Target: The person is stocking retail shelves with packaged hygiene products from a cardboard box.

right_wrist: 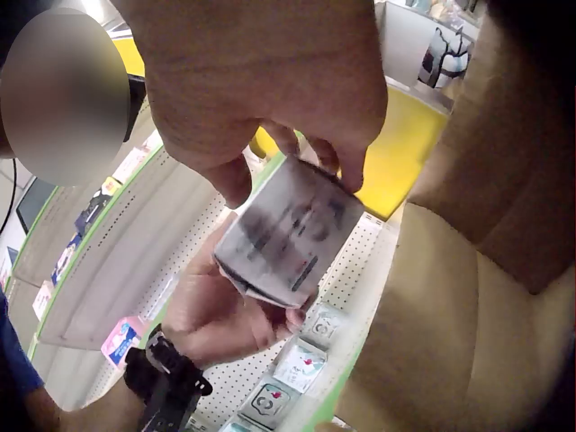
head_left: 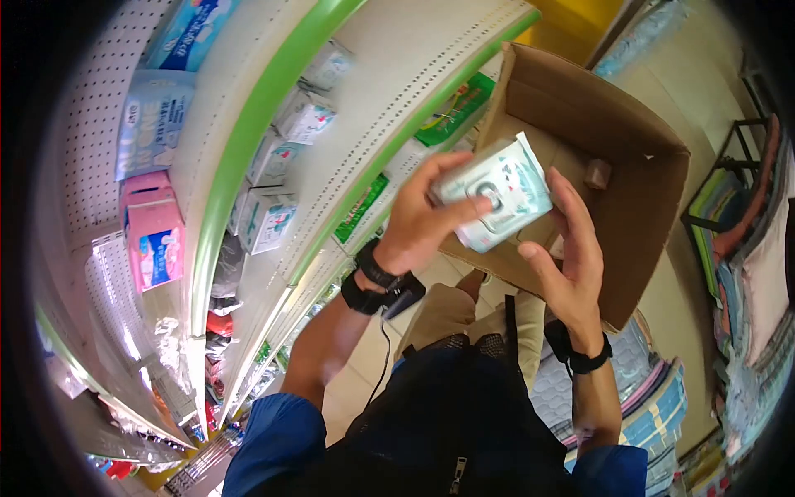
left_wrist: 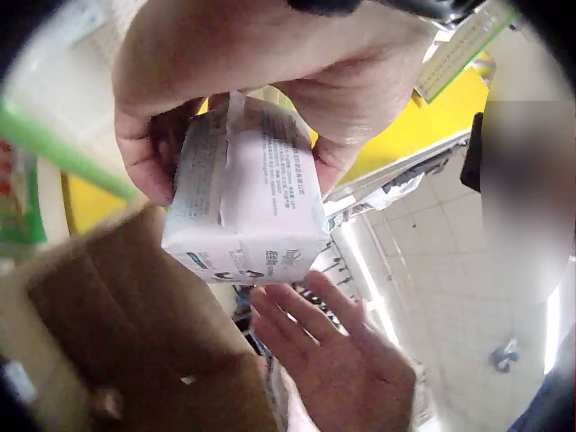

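A white and mint-green pack of wet wipes [head_left: 501, 195] is held up over the near left edge of an open cardboard box [head_left: 633, 236]. My left hand [head_left: 422, 211] grips it, thumb across the front face and fingers behind. In the left wrist view the sealed, printed underside of the wipes pack [left_wrist: 265, 175] shows between thumb and fingers. My right hand [head_left: 571, 265] is at the pack's other side, fingers extended and parted from the thumb. The left wrist view shows that right hand [left_wrist: 337, 360] with its palm turned up, fingertips close by the pack's end.
Curved shelves with green edges run along the left, carrying similar white packs [head_left: 269, 219], a pink package [head_left: 157, 240] and blue packages [head_left: 153, 120]. A small item [head_left: 597, 174] lies inside the box. Folded textiles [head_left: 745, 248] are stacked at the right.
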### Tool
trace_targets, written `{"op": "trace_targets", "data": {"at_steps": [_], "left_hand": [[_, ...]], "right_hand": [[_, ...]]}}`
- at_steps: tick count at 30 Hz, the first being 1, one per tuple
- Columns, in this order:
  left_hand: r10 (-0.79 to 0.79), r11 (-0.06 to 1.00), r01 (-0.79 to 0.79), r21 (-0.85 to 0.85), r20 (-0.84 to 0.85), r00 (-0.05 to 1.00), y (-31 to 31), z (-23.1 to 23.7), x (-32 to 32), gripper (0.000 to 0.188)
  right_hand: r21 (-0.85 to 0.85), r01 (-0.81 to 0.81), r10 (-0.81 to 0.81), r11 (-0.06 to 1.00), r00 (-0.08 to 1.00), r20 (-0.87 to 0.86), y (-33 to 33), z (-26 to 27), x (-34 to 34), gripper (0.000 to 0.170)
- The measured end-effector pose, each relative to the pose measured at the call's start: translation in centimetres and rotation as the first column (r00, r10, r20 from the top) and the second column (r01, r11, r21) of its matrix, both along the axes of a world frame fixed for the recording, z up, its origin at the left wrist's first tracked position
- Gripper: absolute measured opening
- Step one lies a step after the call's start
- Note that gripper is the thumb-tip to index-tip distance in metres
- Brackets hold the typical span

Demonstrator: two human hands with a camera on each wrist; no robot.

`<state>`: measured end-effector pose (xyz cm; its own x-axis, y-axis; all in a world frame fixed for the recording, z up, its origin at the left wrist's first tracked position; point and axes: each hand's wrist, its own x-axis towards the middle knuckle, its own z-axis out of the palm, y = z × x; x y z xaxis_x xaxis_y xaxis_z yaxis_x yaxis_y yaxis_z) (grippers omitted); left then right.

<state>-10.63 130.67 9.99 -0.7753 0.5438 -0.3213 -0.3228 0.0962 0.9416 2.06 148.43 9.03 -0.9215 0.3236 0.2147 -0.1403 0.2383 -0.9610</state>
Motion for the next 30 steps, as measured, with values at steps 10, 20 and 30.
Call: {"op": "trace_targets", "data": {"at_steps": [10,20,30], "left_hand": [[-0.441,0.378,-0.584,-0.718,-0.695,0.568,-6.2,-6.8,-22.3,0.079],[-0.627,-0.228,-0.514,-0.827,-0.279,0.727,-5.8,-7.7,-26.0,0.056],[-0.735,0.156,-0.713,-0.684,-0.562,0.379,-5.5,-8.1,-19.7,0.065]], "right_hand": [[-0.071,0.112,-0.091,0.991,0.964,0.251,1.7,-1.6,5.4,0.056],[-0.004,0.167,-0.156,0.986,0.925,0.348,2.4,-2.7,8.6,0.053],[0.479,0.279,-0.465,0.832,0.822,0.329,5.1,-1.7,14.1,0.046]]}}
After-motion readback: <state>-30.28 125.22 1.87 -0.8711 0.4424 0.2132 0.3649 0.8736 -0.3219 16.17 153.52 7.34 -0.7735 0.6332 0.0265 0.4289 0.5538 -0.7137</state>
